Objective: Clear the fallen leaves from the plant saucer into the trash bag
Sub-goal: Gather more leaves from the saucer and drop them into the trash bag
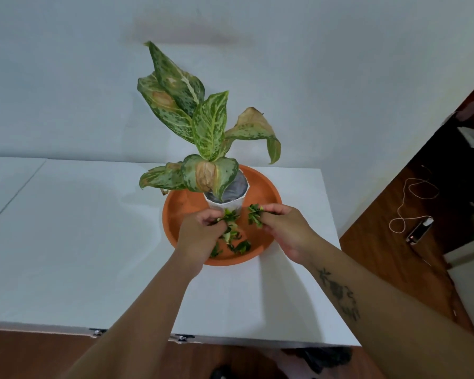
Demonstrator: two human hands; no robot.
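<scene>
Pinching leaves point(253, 213): left hand point(200, 232), right hand point(288, 228)

A white, flat tabletop point(80, 242) stands against a pale wall, with a thin seam point(17, 191) running across its left part and two small metal latches point(181, 337) on its near edge. A round orange plastic saucer point(185, 206) sits directly on it, towards the far right corner. The brown wooden floor point(381, 242) to the right carries a looped white cord point(411, 198) and a small dark device point(420, 231). What looks like a black crumpled bag point(320, 356) lies on the floor below the near edge.
</scene>
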